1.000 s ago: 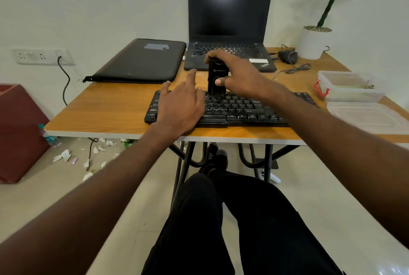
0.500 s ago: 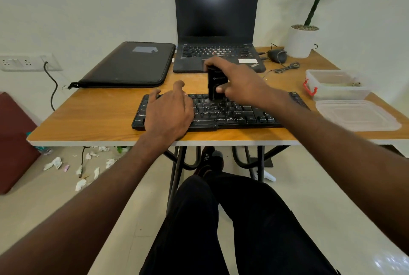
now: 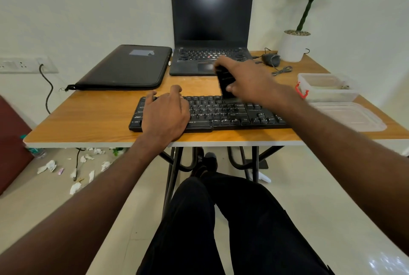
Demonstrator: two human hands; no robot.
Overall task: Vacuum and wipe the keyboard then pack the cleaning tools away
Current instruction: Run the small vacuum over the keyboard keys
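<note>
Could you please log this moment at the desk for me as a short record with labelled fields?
stage: vacuuming
right hand: grips the handheld vacuum, nozzle on the top key rows
left hand: rests flat on the keyboard, left end
container: open, right of the keyboard
lid: lies in front of the container
behind: laptop, black sleeve, mouse

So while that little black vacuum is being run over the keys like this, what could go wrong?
1. The right hand holds the mini vacuum tilted, right beside the open laptop; a wide sweep might knock it.
2. Only the left hand steadies the keyboard, which lies near the table edge, so a hard push could slide it off.
3. Suction might tug a loose keycap.
</note>
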